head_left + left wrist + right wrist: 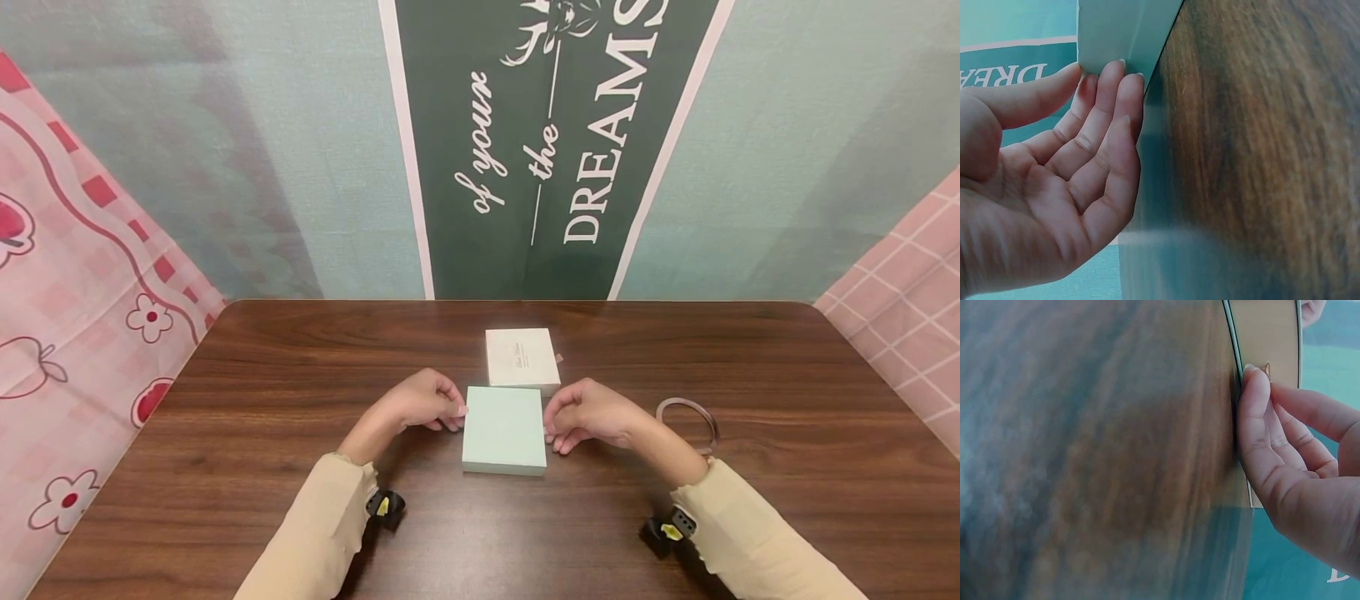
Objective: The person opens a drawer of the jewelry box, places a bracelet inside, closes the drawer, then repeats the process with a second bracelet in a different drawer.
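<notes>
A flat mint-green box lies on the dark wooden table between my two hands. My left hand is at its left side; in the left wrist view the fingertips touch the side wall with lightly bent fingers, the thumb right at the edge. On the opposite side, my right hand pinches a small tab between thumb and finger. That tab stands out from the tan end face of the box, framed by thin green edges.
Just behind the green box sits a white box with printed lettering and a small tab on its right side. A clear ring lies on the table beyond my right forearm. Fabric with lettering hangs behind the table.
</notes>
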`<state>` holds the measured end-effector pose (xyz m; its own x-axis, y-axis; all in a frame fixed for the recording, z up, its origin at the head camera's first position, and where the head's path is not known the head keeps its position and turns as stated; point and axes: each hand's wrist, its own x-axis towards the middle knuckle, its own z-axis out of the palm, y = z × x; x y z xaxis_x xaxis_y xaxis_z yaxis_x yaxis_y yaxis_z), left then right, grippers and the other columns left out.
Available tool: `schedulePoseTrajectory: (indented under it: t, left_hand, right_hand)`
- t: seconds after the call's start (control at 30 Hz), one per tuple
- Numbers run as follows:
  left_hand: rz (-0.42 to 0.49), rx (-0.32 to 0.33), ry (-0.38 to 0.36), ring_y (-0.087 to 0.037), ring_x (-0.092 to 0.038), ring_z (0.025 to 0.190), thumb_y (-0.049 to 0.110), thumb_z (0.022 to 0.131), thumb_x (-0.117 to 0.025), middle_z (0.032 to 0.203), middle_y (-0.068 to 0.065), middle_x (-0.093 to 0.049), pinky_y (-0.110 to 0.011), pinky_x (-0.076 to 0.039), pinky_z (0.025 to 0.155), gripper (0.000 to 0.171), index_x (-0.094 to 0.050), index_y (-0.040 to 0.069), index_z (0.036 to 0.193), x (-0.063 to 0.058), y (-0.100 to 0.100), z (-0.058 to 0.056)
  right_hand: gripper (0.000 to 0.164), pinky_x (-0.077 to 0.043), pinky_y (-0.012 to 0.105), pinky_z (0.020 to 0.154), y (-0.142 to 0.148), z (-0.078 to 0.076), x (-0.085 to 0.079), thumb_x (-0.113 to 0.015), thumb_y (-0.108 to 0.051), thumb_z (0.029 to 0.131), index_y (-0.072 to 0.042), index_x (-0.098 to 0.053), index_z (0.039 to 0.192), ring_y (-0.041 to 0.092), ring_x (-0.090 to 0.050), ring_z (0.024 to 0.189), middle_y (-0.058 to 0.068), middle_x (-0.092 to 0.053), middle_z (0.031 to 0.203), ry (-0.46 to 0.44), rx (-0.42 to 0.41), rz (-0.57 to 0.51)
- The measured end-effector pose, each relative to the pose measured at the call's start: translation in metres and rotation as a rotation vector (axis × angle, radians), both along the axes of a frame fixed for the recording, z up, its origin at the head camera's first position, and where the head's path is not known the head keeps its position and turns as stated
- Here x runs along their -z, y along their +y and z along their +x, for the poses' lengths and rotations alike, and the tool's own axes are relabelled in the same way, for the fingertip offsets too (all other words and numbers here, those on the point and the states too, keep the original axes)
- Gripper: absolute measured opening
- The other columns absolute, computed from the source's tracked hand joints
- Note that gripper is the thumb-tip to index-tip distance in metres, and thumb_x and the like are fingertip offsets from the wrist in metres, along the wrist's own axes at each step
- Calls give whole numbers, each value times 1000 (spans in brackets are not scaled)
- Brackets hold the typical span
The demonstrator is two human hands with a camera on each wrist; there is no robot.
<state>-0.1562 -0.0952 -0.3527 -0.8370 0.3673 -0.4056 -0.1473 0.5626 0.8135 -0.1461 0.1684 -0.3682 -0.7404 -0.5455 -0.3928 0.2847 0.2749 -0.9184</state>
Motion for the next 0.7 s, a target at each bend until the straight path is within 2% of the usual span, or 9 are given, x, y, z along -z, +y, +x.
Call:
schedulePoseTrajectory:
  t: [0.7]
  left_hand:
    - [10,4,2,-17,-62,65,4,84,-62,69,-8,-64,-30,-51,61,7,-62,-3,82,-1,0,0]
  right_hand:
    - [8,-54,33,62,5,0,-1,-58,7,82,12,-61,87,18,-61,59,19,-63,74,9,10,32]
